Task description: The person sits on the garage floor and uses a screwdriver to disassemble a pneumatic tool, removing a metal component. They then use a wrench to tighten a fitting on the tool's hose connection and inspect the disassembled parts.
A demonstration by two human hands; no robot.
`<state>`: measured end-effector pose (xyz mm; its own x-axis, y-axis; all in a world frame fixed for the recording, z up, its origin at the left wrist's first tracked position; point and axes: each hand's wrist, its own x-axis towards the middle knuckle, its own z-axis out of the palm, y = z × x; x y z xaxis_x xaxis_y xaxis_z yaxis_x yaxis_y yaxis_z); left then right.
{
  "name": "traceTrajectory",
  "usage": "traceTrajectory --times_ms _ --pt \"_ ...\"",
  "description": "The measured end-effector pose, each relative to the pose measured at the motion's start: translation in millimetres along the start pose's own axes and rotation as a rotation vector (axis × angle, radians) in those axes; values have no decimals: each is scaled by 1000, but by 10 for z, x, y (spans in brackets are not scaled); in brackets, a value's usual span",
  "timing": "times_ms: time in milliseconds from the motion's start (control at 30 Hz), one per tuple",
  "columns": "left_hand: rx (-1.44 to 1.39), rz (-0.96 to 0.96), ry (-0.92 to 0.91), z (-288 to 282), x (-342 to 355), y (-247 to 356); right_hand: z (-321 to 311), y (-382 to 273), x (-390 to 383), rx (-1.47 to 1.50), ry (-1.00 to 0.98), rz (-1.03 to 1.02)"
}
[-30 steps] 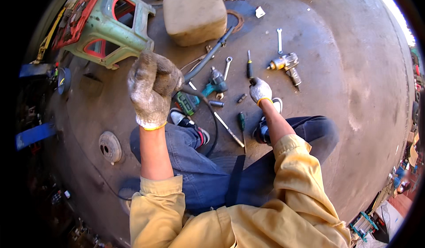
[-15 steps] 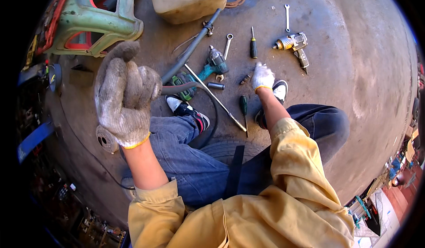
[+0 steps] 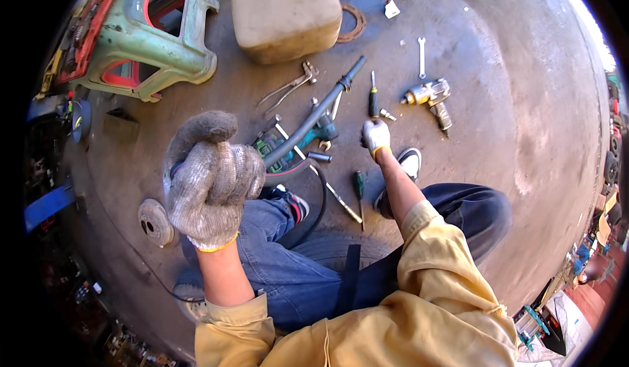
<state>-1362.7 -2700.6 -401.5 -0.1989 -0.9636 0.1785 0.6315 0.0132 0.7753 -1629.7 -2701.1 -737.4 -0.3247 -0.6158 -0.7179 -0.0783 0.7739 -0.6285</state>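
My left hand (image 3: 213, 187), in a worn grey-white knit glove, is raised at the left with its fingers wrapped round a grey hose (image 3: 314, 115). From the fist the hose slants away to the upper right, with a clamp near its far end. My right hand (image 3: 375, 136), in a whiter glove, is low over the floor with its fingers curled in. A bit of something dark shows at its left edge; what it is remains hidden. Just beyond that hand lie a small metal fitting (image 3: 388, 115) and a yellow-and-black screwdriver (image 3: 373, 102).
A teal cordless impact wrench (image 3: 321, 130) lies partly under the hose, near pliers (image 3: 291, 87) and a long bar (image 3: 344, 203). Farther right are an air impact wrench (image 3: 429, 95) and a spanner (image 3: 422, 58). A green stool (image 3: 137, 46) and a beige block-shaped container (image 3: 285, 17) stand beyond.
The view has tilted, so floor things sit lower. My right hand has drawn back toward me and slightly left; the metal fitting now shows beside the screwdriver. My left hand keeps hold of the hose.
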Motion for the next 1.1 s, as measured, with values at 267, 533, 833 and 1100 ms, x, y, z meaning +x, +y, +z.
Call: traceTrajectory --times_ms 267,533,833,1100 --pt "-101 -139 11 146 78 72 -579 -2136 -1014 1137 -632 -133" --pt "40 -285 -45 485 150 -85 -936 -2408 -1961 816 -274 -666" --pt "321 -337 -20 992 183 -353 -738 -2349 -2433 746 -156 -870" --pt "727 -72 -83 896 235 -608 -602 -2261 -2160 246 236 -1366"
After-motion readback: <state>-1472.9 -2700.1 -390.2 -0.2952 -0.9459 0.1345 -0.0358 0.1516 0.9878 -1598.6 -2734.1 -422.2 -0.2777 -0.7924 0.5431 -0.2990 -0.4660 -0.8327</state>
